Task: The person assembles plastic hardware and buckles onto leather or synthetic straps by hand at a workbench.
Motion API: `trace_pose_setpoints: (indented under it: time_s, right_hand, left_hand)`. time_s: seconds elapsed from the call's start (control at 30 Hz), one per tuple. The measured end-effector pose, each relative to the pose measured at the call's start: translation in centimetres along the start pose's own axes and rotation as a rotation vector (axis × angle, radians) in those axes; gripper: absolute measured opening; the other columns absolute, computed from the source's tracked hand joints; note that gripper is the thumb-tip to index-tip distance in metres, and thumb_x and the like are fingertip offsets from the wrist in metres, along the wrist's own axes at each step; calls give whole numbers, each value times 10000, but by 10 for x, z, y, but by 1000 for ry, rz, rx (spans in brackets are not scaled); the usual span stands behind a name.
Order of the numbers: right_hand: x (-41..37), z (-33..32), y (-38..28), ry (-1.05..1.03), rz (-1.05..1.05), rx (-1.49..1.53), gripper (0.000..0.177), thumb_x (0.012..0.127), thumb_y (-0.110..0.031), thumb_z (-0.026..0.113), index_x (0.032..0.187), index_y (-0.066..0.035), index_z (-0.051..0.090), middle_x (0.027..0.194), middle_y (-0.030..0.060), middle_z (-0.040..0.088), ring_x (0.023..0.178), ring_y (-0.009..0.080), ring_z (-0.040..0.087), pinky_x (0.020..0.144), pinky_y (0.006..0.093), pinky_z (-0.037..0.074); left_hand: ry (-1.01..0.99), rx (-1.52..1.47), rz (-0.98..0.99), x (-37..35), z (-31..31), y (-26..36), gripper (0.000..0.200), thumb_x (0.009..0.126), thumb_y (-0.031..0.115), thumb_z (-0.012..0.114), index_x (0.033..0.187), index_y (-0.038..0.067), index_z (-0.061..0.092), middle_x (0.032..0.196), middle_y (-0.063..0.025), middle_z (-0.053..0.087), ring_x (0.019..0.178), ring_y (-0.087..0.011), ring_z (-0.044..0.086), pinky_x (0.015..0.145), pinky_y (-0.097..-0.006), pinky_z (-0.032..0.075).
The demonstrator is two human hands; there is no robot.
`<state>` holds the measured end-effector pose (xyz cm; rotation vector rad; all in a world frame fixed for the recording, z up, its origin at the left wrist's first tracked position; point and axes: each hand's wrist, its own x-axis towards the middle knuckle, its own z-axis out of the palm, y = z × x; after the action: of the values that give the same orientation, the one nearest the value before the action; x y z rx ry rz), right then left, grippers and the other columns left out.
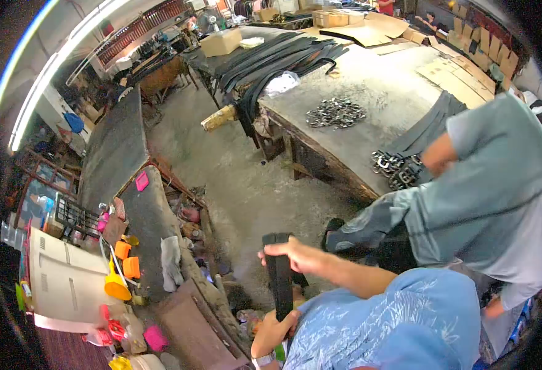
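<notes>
A black leather strap, looking like a folded or stacked belt strip, stands upright in front of my blue patterned shirt. Near its upper end, my right hand grips it with fingers across its face. My left hand, with a watch on the wrist, is closed round the lower end, thumb on the front. Whatever part of the strap hangs below that hand is hidden behind it and the shirt.
A co-worker in a grey shirt bends over the big table at right, beside metal buckles. Another buckle pile and long black strips lie farther along. At left are a bench and a yellow funnel.
</notes>
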<state>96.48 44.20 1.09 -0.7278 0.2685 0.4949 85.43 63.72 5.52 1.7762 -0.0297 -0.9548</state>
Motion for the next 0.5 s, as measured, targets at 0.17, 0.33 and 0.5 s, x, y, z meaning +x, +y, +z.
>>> trace_pose_setpoints:
  time_s: [0.17, 0.33, 0.5]
  right_hand:
    - [119, 40, -86, 82, -210, 7, 259, 839, -149, 697, 1023, 12, 609, 943, 142, 685, 841, 234, 671, 736, 380, 548]
    - [205, 45, -132, 122, -257, -14, 283, 835, -173, 699, 1036, 13, 628, 952, 137, 687, 833, 222, 661, 760, 366, 537]
    - [281, 49, -193, 130, -313, 22, 266, 833, -187, 701, 1006, 7, 648, 921, 122, 695, 774, 212, 657, 707, 363, 534]
  left_hand:
    - [-94, -73, -23, 63, -104, 59, 352, 937, 331, 608, 791, 10, 608, 621, 10, 551, 578, -88, 497, 548, -263, 406]
    - [-253, -84, 28, 112, -174, 43, 378, 938, 343, 614, 1100, 4, 656, 739, 6, 616, 679, -86, 559, 590, -259, 450]
    - [-277, -124, -122, 160, -232, 68, 329, 919, 297, 645, 1101, 24, 671, 810, 11, 629, 745, -91, 563, 702, -261, 465]
